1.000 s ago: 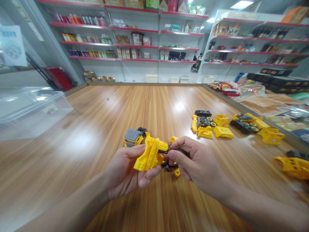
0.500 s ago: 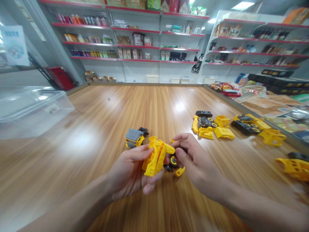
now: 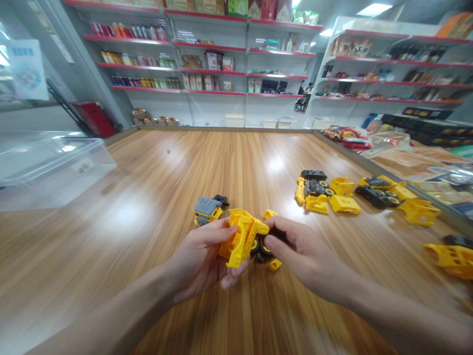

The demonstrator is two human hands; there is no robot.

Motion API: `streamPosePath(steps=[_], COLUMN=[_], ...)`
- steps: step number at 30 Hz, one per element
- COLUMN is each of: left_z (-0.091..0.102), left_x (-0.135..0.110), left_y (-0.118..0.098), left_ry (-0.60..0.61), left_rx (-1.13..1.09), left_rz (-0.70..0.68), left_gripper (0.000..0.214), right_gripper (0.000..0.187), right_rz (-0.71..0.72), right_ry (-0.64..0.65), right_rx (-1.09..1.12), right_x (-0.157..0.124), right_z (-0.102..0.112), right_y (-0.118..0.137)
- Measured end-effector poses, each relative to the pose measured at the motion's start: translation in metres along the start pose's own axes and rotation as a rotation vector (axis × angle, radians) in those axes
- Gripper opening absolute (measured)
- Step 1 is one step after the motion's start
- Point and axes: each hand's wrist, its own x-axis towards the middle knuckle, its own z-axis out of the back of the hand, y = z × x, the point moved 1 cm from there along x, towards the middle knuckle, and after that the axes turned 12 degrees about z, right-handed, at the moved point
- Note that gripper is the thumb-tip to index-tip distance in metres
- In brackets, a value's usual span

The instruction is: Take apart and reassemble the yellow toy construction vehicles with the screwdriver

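My left hand [image 3: 207,256] is closed around yellow plastic toy vehicle parts [image 3: 240,239], held up above the table and fitted loosely together. At their right end, the thumb and fingers of my right hand [image 3: 295,246] pinch the tip of the narrow yellow piece [image 3: 260,227]. Beneath and behind the hands lie black wheels [image 3: 264,250] with yellow hubs, partly hidden. A small yellow part [image 3: 275,265] rests just below my right fingers, and another yellow piece [image 3: 269,214] shows behind them. Left of these stands a toy dump truck [image 3: 207,211] with a grey bed, near my left fingers.
On the wooden table [image 3: 177,172], several yellow and black toy parts [image 3: 318,190] lie to the right, with more [image 3: 417,211] near the edge. A clear plastic bin [image 3: 55,172] stands at the left. Packaged goods [image 3: 388,148] lie beyond the right rim; stocked shelves [image 3: 210,71] stand behind.
My right hand has closed in on the end of the narrow yellow piece, its fingers now lower and bent. The held parts have tilted slightly and shifted a little to the right.
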Motion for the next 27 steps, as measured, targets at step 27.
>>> streamPosePath(steps=[27], left_z=[-0.0021], left_x=[0.0004], left_y=[0.0011], left_ry=[-0.115], left_rx=[0.093], left_rz=[0.068], left_gripper=[0.022], right_gripper=[0.022], right_rz=[-0.156], right_ry=[-0.025], right_rx=[0.288], right_x=[-0.0012], right_z=[-0.0097], right_y=[-0.0039])
